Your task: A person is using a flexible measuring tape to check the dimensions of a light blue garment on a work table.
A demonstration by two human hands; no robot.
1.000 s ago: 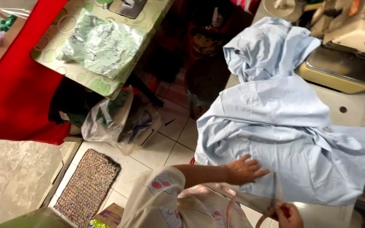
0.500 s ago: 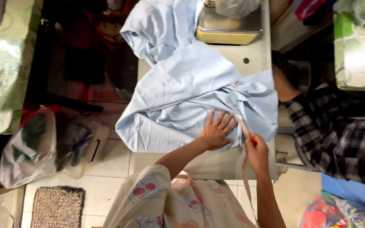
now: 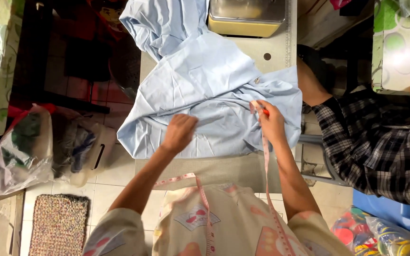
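Observation:
A light blue garment (image 3: 209, 90) lies spread over a grey work table (image 3: 224, 170), its upper part hanging off the far left edge. My left hand (image 3: 180, 132) rests on the cloth with its fingers curled under, pressing it flat. My right hand (image 3: 270, 122) pinches the end of a pink measuring tape (image 3: 265, 156) against the garment's right side, together with something small and red. The tape runs down from that hand and around my neck, its other end lying near my left arm (image 3: 176, 180).
A metal sewing machine base (image 3: 246, 16) stands at the table's far end. Another person in a dark checked shirt (image 3: 376, 142) sits close on the right. A clear plastic bag of fabric (image 3: 29, 147) and a woven mat (image 3: 58, 225) lie on the tiled floor at left.
My view has swung, bringing the table under me. My left hand went from spread flat to curled on the cloth. My right hand rose with the tape onto the garment's right side.

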